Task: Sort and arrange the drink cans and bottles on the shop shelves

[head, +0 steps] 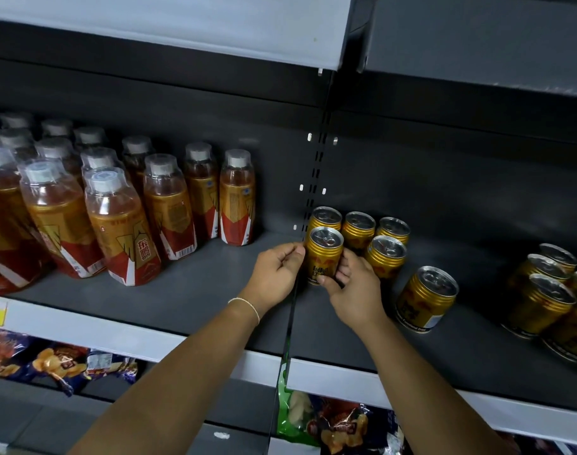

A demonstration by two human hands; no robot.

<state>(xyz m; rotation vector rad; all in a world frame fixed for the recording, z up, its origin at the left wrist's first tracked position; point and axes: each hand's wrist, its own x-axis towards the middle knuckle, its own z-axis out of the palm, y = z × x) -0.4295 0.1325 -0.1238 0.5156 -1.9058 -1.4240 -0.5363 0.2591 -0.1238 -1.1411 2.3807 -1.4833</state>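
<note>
Can [324, 254] stands on shelf [198, 290], just 4 o'clock of frame centre, front-left of the can group [359, 228]. Left hand [277, 270] holds its 9 o'clock side with curled fingers; right hand [352, 290] wraps the 3 o'clock side, thumb low in front. The two-sided hold likely squares it into the row. Can upright, long axis vertical, tab end up, label facing 6 o'clock. Bottles [168, 205] at 9 o'clock, well apart.

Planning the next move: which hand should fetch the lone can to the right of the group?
Right. The right hand is nearest the lone can; the left hand sits on the far side of the held can, farther off.
</note>
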